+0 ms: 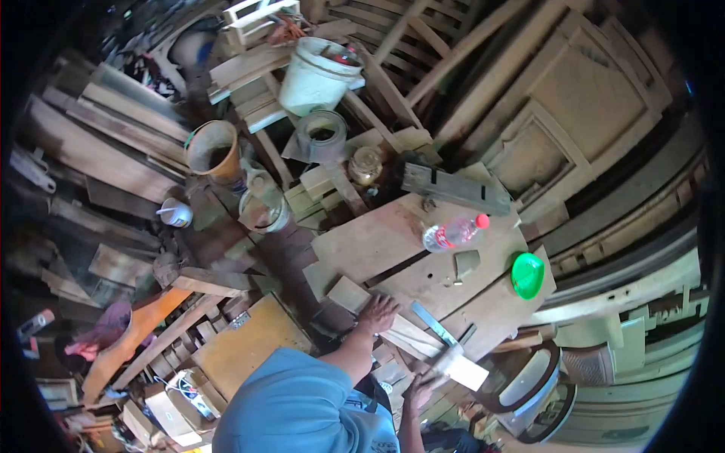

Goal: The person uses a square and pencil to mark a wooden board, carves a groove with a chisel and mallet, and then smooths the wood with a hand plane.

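My left hand (377, 313) lies over a narrow pale board (410, 337) on the workbench, its fingers spread and pressing down. Lower right, the fingers of my right hand (416, 392) are wrapped around the handle of a wooden-handled tool (438, 368). That tool reaches across the board near its brightly lit end (467, 371); its exact kind is hard to make out. A bluish flat metal strip (433, 323) lies beside the board, just beyond the tool.
On the workbench (362, 253) are a plastic bottle (455, 233) with a red cap, a green dish (528, 275) and a grey wooden block (456, 189). Behind stand a white bucket (317, 79) and a brown bucket (213, 151). Planks and carved door panels (589, 98) crowd the sides.
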`<action>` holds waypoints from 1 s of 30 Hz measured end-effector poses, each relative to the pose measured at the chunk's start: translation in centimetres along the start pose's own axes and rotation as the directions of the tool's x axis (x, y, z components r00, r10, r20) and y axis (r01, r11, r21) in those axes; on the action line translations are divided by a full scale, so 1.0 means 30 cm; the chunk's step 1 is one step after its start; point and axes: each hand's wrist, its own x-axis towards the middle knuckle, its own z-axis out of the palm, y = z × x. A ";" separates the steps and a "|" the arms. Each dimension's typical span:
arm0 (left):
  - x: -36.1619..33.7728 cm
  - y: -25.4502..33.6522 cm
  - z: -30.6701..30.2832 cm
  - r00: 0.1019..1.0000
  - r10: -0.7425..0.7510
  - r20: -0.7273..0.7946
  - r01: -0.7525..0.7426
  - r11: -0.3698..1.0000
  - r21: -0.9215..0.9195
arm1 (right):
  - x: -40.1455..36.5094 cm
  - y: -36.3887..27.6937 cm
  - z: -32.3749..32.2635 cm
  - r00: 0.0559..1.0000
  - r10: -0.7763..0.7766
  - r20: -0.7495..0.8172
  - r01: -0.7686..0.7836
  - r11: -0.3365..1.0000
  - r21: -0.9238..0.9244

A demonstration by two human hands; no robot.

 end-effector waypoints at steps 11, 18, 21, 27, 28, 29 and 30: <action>-0.006 0.003 0.078 0.996 -0.066 0.057 0.072 0.990 -0.122 | 0.044 0.090 0.131 0.907 -0.400 0.130 0.415 0.900 -0.131; -0.002 0.011 0.083 0.994 -0.102 0.037 0.106 0.986 -0.128 | -0.014 -0.003 0.101 0.896 -0.441 -0.058 0.425 0.887 -0.183; 0.007 0.013 0.097 0.991 -0.123 0.052 0.131 0.975 -0.179 | -0.051 -0.060 0.009 0.700 -0.657 0.280 0.710 0.598 -0.373; 0.002 0.017 0.096 0.984 -0.140 0.112 0.159 0.971 -0.180 | 0.059 0.112 0.118 0.661 -0.744 0.095 0.736 0.619 -0.274; 0.002 0.015 0.085 0.982 -0.151 0.111 0.170 0.968 -0.187 | 0.031 0.078 0.088 0.500 -0.848 0.175 0.860 0.464 -0.211; -0.005 0.015 0.051 0.981 -0.139 0.137 0.164 0.968 -0.188 | -0.014 0.036 0.038 0.672 -0.676 0.301 0.739 0.640 -0.213; -0.015 0.016 0.006 0.978 -0.130 0.164 0.161 0.968 -0.192 | 0.001 0.064 0.058 0.666 -0.675 0.317 0.744 0.631 -0.220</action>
